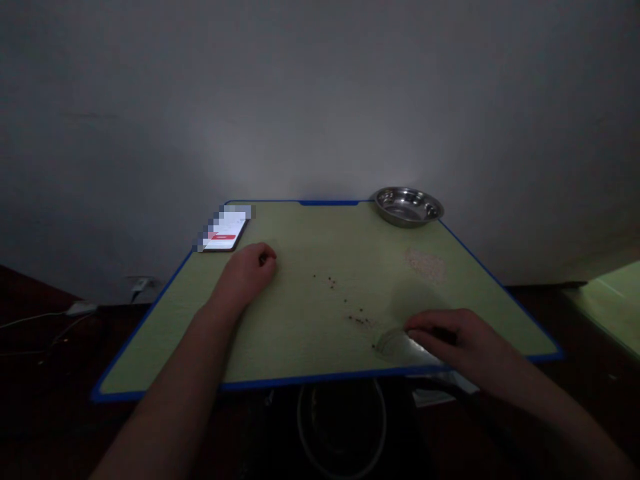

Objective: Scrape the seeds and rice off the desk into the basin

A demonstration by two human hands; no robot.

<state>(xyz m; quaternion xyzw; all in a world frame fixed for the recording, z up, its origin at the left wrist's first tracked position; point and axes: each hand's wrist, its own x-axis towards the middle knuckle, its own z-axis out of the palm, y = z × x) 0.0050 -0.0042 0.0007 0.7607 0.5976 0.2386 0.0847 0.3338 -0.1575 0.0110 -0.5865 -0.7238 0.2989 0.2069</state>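
My left hand rests on the light green table, its fingers curled closed; what they hold, if anything, is hidden. Near the front edge, my right hand pinches the rim of a shiny, see-through dish-like thing, whose exact kind I cannot make out. Small dark beans or seeds lie scattered from the table's middle toward this dish, and one is close to its left rim. A spread of pale, rice-like grains lies beyond my right hand.
At the back right corner stands a round steel bowl. A phone with a lit screen lies at the back left. Blue trim edges the table. Below the front edge is a dark round thing with a pale rim. A wall rises behind.
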